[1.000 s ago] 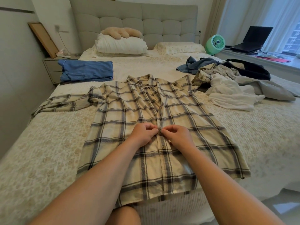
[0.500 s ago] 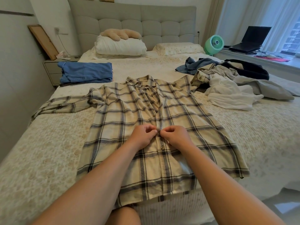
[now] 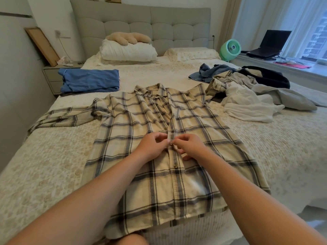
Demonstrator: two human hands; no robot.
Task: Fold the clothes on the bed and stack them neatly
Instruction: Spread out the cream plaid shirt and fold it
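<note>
Now both hands point(image 3: 170, 146) lifted slightly, still pinching plaid shirt point(image 3: 159, 174) placket.

In the centre of the frame, the cream button-up flannel shirt point(image 3: 159, 138) carries a dark grey-and-black plaid. My bed's pale cream quilted cover point(image 3: 44, 165) has a faint tan floral print. At upper left lie the plain blue folded denim trousers point(image 3: 88, 80). At upper right the loose heap of crumpled clothes point(image 3: 247, 92) mixes white, beige, denim blue and black, and behind it stands the mint-green round plastic fan point(image 3: 231, 49).
</note>
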